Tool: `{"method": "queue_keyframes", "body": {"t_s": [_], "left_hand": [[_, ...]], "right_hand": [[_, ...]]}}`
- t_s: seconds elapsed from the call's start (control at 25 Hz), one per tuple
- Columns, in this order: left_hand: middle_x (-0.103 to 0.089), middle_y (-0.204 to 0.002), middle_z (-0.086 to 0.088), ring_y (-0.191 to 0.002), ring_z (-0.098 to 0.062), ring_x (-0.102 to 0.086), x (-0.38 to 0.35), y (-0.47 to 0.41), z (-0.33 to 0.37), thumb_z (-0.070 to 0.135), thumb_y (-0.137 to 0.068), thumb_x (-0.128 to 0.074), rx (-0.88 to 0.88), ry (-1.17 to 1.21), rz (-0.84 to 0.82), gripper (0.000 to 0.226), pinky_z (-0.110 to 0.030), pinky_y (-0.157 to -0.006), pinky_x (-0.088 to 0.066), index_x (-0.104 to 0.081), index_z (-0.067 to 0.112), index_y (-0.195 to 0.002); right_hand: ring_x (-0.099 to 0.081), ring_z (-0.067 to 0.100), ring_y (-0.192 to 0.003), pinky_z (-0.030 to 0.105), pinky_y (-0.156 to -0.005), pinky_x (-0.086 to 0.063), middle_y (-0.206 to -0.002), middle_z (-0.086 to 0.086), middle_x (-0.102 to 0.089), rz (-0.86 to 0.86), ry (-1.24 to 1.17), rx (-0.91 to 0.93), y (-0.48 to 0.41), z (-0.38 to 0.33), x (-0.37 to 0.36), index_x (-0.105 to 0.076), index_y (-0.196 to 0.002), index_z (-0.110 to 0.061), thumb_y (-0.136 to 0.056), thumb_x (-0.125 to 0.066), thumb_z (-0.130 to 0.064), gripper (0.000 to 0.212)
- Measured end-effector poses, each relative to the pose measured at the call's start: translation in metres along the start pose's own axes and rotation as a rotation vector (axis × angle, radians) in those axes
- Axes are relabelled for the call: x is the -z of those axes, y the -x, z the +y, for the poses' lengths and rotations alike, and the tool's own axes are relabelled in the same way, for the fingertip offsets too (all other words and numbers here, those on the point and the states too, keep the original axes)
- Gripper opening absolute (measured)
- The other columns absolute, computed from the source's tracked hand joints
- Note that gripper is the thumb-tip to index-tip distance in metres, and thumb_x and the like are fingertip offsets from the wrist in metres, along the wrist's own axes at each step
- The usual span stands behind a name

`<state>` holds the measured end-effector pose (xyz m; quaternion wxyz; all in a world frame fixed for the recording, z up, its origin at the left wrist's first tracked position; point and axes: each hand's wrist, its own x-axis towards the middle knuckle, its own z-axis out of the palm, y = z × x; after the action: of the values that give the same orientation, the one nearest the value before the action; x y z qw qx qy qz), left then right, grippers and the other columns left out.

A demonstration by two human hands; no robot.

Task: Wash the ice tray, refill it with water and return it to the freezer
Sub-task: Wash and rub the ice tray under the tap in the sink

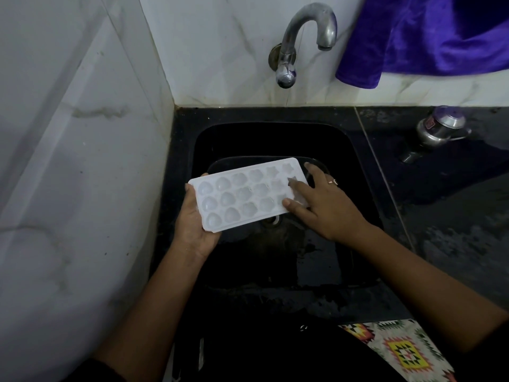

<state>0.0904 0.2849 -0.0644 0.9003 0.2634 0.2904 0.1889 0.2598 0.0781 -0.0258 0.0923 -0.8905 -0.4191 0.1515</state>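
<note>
A white plastic ice tray (245,193) with several rounded and star-shaped cells is held level over the black sink (355,188). My left hand (192,224) grips its near left end from underneath, thumb on the rim. My right hand (322,202) lies on the tray's right end with straight fingers pressing into the cells; a ring shows on one finger. The metal tap (303,37) on the tiled wall above gives no visible stream of water.
A steel pot with a purple lid (440,128) stands on the black counter at the right. A purple cloth (427,37) hangs at the upper right. White marble tiles wall the left side and back. The sink drain (271,220) shows just under the tray.
</note>
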Motion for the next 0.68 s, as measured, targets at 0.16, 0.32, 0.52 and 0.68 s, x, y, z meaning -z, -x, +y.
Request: {"method": "queue_keyframes", "body": {"t_s": [0.16,0.32,0.52,0.68], "left_hand": [[-0.069,-0.138,-0.015,-0.124,-0.036,-0.069,0.001,0.0,-0.006,0.055,-0.109,-0.04,0.029,-0.024,0.017,0.053,-0.056,-0.099,-0.059,-0.074,0.019,-0.129],[-0.068,-0.14,-0.016,-0.124,-0.034,-0.069,-0.002,0.0,-0.005,0.054,-0.109,-0.041,0.026,-0.017,0.037,0.055,-0.054,-0.102,-0.058,-0.069,0.014,-0.133],[-0.071,-0.136,-0.011,-0.119,-0.032,-0.072,0.001,-0.001,0.002,0.054,-0.11,-0.037,-0.024,0.039,0.065,0.05,-0.052,-0.095,-0.061,-0.076,0.023,-0.114],[-0.07,-0.137,-0.01,-0.122,-0.032,-0.07,0.006,-0.004,0.0,0.056,-0.111,-0.035,-0.045,0.028,0.048,0.048,-0.051,-0.092,-0.062,-0.067,0.022,-0.122]], "right_hand": [[-0.041,0.035,-0.14,0.053,-0.108,-0.044,-0.158,0.007,-0.032,-0.014,-0.065,-0.052,-0.002,0.005,0.012,-0.065,-0.128,-0.033,-0.102,-0.031,-0.068,0.055],[-0.044,0.04,-0.137,0.057,-0.107,-0.044,-0.162,0.016,-0.03,0.088,0.252,0.048,0.0,-0.006,0.006,-0.055,-0.141,-0.027,-0.099,-0.018,-0.071,0.072],[-0.038,0.043,-0.144,0.056,-0.109,-0.045,-0.17,0.017,-0.012,0.18,0.221,0.118,0.011,0.001,-0.004,-0.031,-0.159,-0.026,-0.105,-0.024,-0.064,0.067],[-0.052,0.04,-0.131,0.052,-0.098,-0.053,-0.166,0.018,-0.026,0.254,0.131,0.11,0.017,0.002,-0.012,-0.051,-0.15,-0.023,-0.107,-0.036,-0.054,0.054]]}}
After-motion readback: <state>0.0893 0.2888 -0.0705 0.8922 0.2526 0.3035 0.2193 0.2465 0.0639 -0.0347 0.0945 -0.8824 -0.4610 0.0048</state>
